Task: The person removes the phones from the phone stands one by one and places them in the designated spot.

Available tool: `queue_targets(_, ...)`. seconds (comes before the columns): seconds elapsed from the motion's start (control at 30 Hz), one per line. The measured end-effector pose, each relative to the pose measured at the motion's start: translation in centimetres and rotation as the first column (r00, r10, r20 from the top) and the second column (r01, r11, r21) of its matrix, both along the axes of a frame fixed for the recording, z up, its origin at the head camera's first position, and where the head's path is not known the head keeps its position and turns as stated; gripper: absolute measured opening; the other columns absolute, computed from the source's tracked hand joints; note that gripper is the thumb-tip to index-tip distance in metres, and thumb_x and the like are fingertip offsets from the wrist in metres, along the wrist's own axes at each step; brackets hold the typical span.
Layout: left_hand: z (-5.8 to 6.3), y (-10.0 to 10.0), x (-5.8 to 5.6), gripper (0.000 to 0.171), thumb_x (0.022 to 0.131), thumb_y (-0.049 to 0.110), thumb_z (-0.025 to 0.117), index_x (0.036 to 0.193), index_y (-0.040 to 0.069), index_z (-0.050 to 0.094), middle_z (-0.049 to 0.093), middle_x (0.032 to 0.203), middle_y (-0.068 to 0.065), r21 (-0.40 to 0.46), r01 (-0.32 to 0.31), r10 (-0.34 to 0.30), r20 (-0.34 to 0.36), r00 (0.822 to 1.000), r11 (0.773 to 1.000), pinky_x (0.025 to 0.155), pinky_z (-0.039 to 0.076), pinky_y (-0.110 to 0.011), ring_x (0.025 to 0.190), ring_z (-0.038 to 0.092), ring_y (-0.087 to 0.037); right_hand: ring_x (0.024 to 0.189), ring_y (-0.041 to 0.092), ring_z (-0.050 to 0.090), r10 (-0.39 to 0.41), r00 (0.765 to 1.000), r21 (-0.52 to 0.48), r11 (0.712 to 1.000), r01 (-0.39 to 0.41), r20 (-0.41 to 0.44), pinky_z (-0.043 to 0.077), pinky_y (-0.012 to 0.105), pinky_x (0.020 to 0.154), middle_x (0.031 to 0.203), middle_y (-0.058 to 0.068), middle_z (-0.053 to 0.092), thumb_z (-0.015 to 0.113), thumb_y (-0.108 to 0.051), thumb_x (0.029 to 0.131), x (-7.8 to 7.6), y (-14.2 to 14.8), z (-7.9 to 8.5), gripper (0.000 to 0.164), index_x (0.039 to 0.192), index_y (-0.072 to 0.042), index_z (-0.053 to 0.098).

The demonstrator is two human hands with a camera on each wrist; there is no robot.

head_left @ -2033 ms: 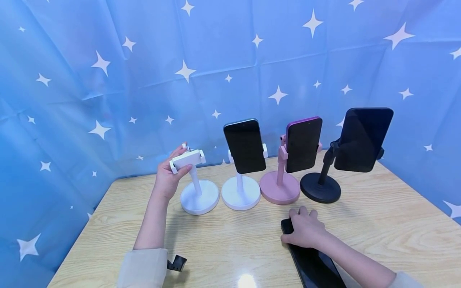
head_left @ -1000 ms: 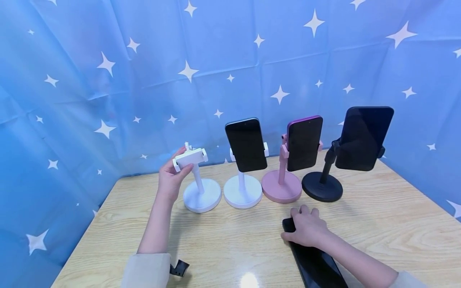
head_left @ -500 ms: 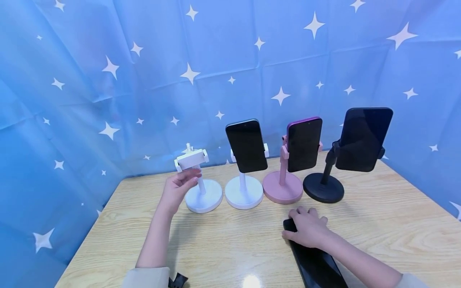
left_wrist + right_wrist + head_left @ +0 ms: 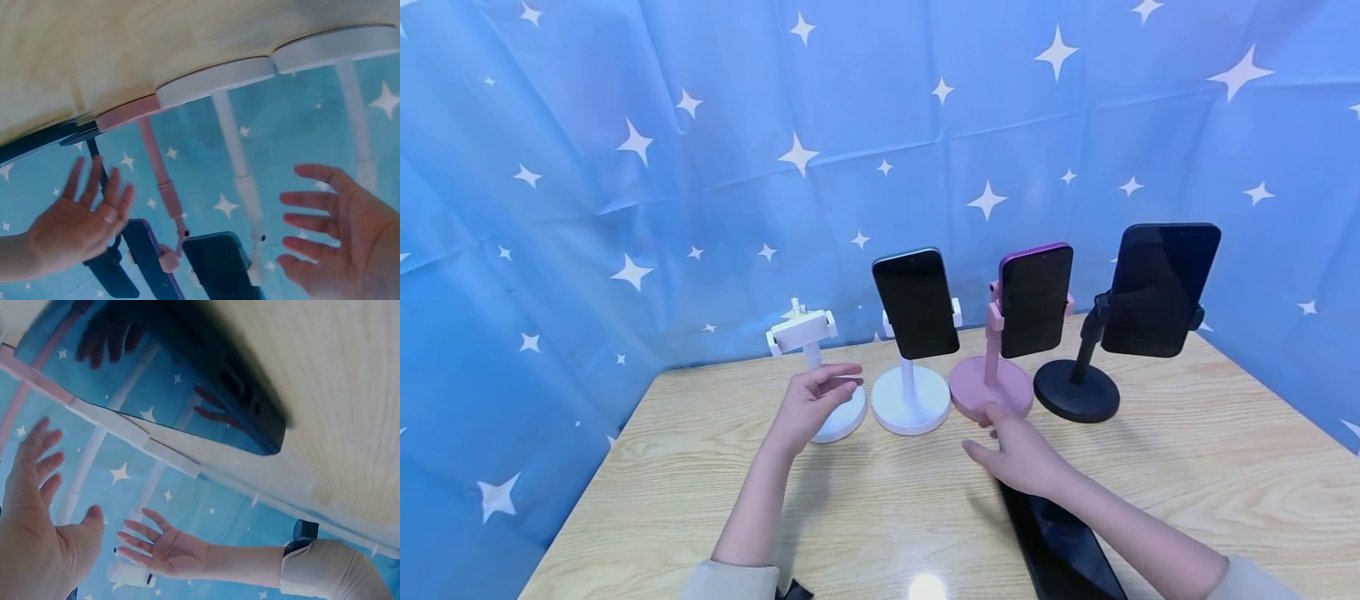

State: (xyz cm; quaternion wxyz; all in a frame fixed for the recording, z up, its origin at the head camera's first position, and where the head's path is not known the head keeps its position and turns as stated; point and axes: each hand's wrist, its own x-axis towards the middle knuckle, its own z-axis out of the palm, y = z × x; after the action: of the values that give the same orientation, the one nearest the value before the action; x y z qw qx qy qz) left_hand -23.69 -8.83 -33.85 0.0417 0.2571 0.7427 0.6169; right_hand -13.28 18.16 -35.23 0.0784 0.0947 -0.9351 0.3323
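Loose and uncurled are the fingers of both hands, and neither has anything in its grip. From where I'm standing, the left hand hangs just left of the frame's lower centre, in front of the leftmost white stand, whose cradle is vacant, and hides part of its round base. Right of centre, the right hand hovers over the far end of a black phone, apart from it in the right wrist view. That phone lies flat on the wooden table, its glossy face up, running down to the bottom edge of the frame.

Across the middle right, three more stands each hold a dark-screened device: a second white stand, a pink stand and a black stand. Behind everything hangs a blue curtain with white stars.
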Motion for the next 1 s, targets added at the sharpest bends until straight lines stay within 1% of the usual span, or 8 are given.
queue_targets(0.07, -0.1, 0.5, 0.1, 0.031, 0.088, 0.002, 0.057, 0.118, -0.006, 0.057, 0.057, 0.120, -0.021, 0.030, 0.000, 0.000, 0.002, 1.000, 1.000, 0.088, 0.048, -0.031, 0.106, 0.059, -0.027, 0.092, 0.033, 0.060, -0.007, 1.000, -0.075, 0.997, 0.006, -0.013, 0.051, 0.044, 0.079, 0.108, 0.022, 0.057, 0.062, -0.013, 0.086, -0.1, -0.2, 0.3, 0.039, 0.116, 0.006, 0.047)
queue_targets(0.13, -0.1, 1.0, 0.2, 0.030, 0.088, 0.001, 0.057, 0.118, -0.005, 0.057, 0.057, 0.120, -0.021, 0.056, -0.010, 0.010, 0.004, 1.000, 0.998, 0.086, 0.049, -0.031, 0.106, 0.059, -0.028, 0.096, 0.036, 0.059, -0.011, 0.999, -0.141, 0.990, 0.005, -0.047, 0.049, 0.047, 0.082, 0.113, 0.024, 0.055, 0.060, -0.011, 0.087, -0.3, -0.5, 0.6, 0.044, 0.123, 0.008, 0.042)
queue_targets(0.27, 0.0, 2.0, 0.3, 0.031, 0.088, 0.002, 0.057, 0.118, -0.004, 0.057, 0.057, 0.120, -0.020, 0.089, -0.035, 0.036, -0.013, 0.999, 0.995, 0.084, 0.050, -0.032, 0.106, 0.059, -0.029, 0.101, 0.036, 0.057, -0.023, 0.992, -0.262, 0.965, -0.009, -0.120, 0.047, 0.048, 0.086, 0.117, 0.024, 0.051, 0.055, -0.006, 0.089, -0.8, -1.0, 1.2, 0.042, 0.126, 0.008, 0.038)
queue_targets(0.4, 0.5, 2.9, 0.4, 0.032, 0.089, 0.005, 0.057, 0.120, -0.002, 0.056, 0.057, 0.121, -0.017, 0.115, -0.066, 0.068, -0.019, 0.997, 0.991, 0.084, 0.050, -0.031, 0.107, 0.058, -0.028, 0.105, 0.035, 0.054, -0.047, 0.982, -0.338, 0.941, -0.019, -0.184, 0.045, 0.048, 0.089, 0.120, 0.023, 0.049, 0.054, -0.004, 0.090, -1.5, -1.4, 2.0, 0.042, 0.127, 0.007, 0.037)
queue_targets(0.57, 1.0, 4.0, 0.3, 0.035, 0.088, 0.004, 0.058, 0.123, -0.002, 0.054, 0.055, 0.124, -0.017, 0.162, -0.080, 0.088, -0.041, 0.995, 0.983, 0.084, 0.050, -0.031, 0.108, 0.057, -0.029, 0.107, 0.036, 0.054, -0.087, 0.963, -0.370, 0.929, -0.014, -0.254, 0.044, 0.047, 0.090, 0.122, 0.023, 0.048, 0.053, -0.006, 0.090, -2.2, -1.7, 3.5, 0.043, 0.128, 0.007, 0.036)
queue_targets(0.67, 1.4, 4.5, 0.2, 0.036, 0.088, 0.003, 0.058, 0.124, -0.002, 0.053, 0.053, 0.125, -0.018, 0.185, -0.077, 0.089, -0.059, 0.994, 0.980, 0.084, 0.050, -0.031, 0.109, 0.057, -0.031, 0.111, 0.036, 0.051, -0.095, 0.962, -0.384, 0.923, -0.011, -0.254, 0.043, 0.047, 0.093, 0.125, 0.022, 0.045, 0.052, -0.009, 0.092, -2.5, -1.8, 4.4, 0.044, 0.129, 0.006, 0.035)
queue_targets(0.77, 1.7, 4.9, 0.0, 0.038, 0.088, 0.001, 0.057, 0.125, -0.003, 0.052, 0.052, 0.126, -0.018, 0.206, -0.074, 0.089, -0.064, 0.994, 0.976, 0.084, 0.050, -0.031, 0.109, 0.056, -0.031, 0.114, 0.037, 0.049, -0.098, 0.961, -0.397, 0.918, -0.013, -0.258, 0.042, 0.047, 0.094, 0.127, 0.022, 0.042, 0.051, -0.007, 0.092, -2.9, -2.0, 5.1, 0.044, 0.130, 0.006, 0.034)
queue_targets(1.0, 2.6, 5.6, -0.2, 0.040, 0.088, 0.003, 0.058, 0.127, 0.000, 0.051, 0.053, 0.126, -0.015, 0.201, -0.093, 0.114, -0.099, 0.988, 0.975, 0.083, 0.050, -0.031, 0.108, 0.058, -0.026, 0.117, 0.035, 0.048, -0.112, 0.950, -0.376, 0.927, -0.006, -0.293, 0.042, 0.044, 0.094, 0.131, 0.023, 0.038, 0.048, -0.002, 0.093, -4.0, -2.4, 6.1, 0.042, 0.130, 0.007, 0.032)
